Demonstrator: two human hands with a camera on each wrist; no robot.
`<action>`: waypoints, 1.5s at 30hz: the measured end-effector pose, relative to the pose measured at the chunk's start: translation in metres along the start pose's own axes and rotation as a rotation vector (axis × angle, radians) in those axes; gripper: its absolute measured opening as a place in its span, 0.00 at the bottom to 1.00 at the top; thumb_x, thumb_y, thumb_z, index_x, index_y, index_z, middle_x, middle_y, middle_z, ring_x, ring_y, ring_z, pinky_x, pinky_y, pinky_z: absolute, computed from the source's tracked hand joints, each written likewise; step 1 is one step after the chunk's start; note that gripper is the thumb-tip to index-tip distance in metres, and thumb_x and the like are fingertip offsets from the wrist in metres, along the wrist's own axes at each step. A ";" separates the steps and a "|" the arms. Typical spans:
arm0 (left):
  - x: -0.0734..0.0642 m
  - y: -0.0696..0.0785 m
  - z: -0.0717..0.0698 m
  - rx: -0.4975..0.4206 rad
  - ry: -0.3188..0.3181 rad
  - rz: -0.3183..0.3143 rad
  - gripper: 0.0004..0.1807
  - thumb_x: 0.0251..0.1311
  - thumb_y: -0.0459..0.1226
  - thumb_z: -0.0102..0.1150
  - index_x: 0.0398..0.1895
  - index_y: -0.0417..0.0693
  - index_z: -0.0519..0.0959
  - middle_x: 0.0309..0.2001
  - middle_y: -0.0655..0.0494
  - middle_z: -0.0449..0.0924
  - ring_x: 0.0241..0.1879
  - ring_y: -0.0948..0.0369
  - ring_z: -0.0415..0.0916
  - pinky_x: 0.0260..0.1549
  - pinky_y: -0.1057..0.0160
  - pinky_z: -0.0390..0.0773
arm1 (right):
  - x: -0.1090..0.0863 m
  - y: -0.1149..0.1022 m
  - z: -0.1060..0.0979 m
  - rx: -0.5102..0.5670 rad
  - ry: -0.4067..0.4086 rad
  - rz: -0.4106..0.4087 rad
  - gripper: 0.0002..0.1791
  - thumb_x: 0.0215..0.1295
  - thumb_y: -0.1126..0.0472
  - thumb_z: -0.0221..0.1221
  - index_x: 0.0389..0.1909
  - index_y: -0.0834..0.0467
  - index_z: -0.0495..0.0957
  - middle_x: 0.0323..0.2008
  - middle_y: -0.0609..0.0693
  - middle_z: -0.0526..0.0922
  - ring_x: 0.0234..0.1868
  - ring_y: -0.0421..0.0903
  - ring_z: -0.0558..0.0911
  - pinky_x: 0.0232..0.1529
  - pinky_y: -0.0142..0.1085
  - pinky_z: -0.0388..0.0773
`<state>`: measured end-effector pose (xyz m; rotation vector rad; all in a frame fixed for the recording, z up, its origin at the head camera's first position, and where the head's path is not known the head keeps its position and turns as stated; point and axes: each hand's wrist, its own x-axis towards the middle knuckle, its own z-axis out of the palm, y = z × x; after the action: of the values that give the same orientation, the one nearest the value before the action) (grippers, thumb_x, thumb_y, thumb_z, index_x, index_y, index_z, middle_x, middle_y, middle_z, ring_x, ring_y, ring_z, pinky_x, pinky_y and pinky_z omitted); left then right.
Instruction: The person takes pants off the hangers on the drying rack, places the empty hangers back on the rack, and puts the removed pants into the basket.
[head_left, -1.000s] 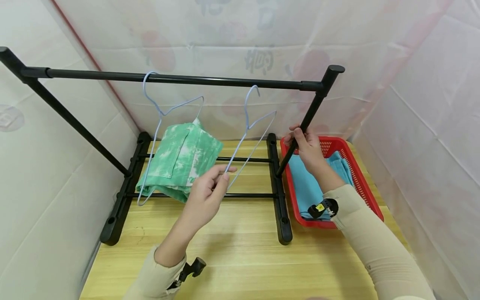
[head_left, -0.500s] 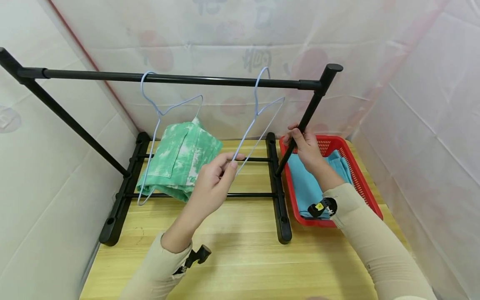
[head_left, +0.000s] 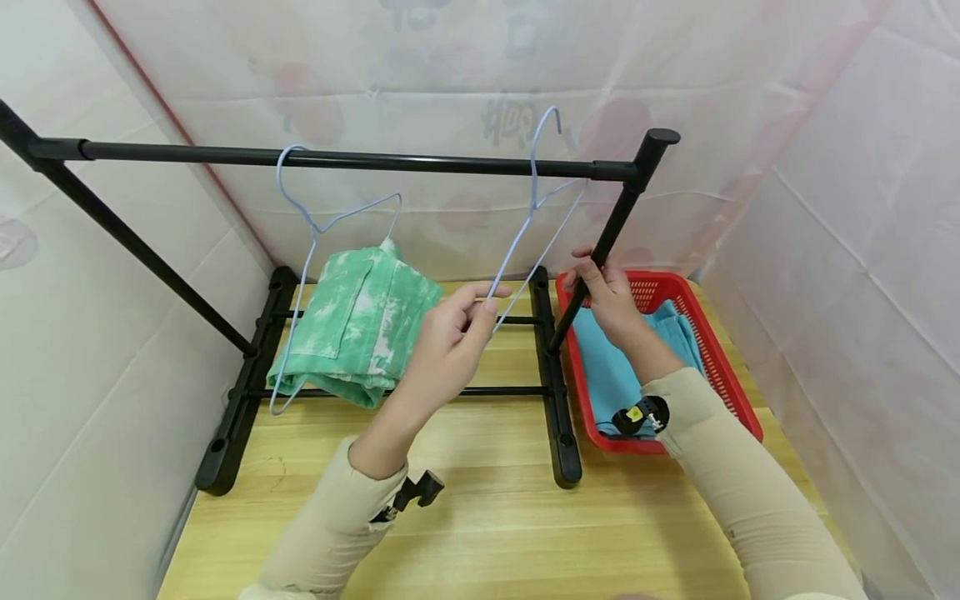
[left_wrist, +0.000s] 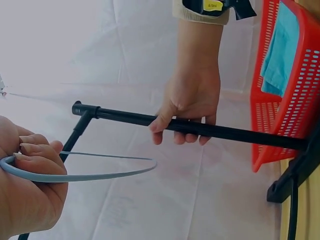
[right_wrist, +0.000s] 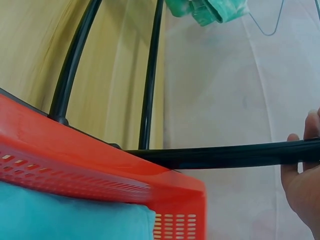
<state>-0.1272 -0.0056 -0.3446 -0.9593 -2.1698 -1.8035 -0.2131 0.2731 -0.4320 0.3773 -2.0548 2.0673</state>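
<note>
My left hand [head_left: 450, 342] pinches a light blue wire hanger [head_left: 534, 175] by its lower side; it carries no cloth. Its hook stands above the rack's black top bar [head_left: 420, 162], with the stem in front of the bar. In the left wrist view, fingers curl around the hanger [left_wrist: 100, 176]. My right hand [head_left: 615, 308] grips the right post [head_left: 619, 225] of the rack, thumb on one side and fingers on the other, also plain in the left wrist view. A second blue hanger [head_left: 309, 218] hangs on the bar at left, bearing folded green-and-white tie-dye cloth [head_left: 352, 317].
A red perforated basket [head_left: 720, 358] with folded blue cloth [head_left: 607, 367] stands right of the rack's black foot [head_left: 562, 433]. The rack rests on a light wooden table [head_left: 480, 517]. Whitish sheets [head_left: 450, 67] enclose the back and sides.
My left hand has moved up and to the right with the hanger, whose hook rose from near bar level to above the bar. My right hand keeps its grip on the post.
</note>
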 end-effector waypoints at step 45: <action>0.003 -0.044 0.038 -0.066 -0.072 -0.172 0.16 0.77 0.40 0.45 0.60 0.45 0.74 0.18 0.55 0.66 0.16 0.58 0.59 0.15 0.65 0.59 | -0.001 0.003 0.000 -0.054 -0.006 -0.032 0.12 0.79 0.54 0.47 0.55 0.55 0.68 0.36 0.60 0.79 0.38 0.54 0.77 0.41 0.37 0.78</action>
<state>-0.1437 0.0282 -0.3890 -0.8880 -2.3137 -1.9568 -0.2132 0.2734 -0.4348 0.4048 -2.0896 1.9906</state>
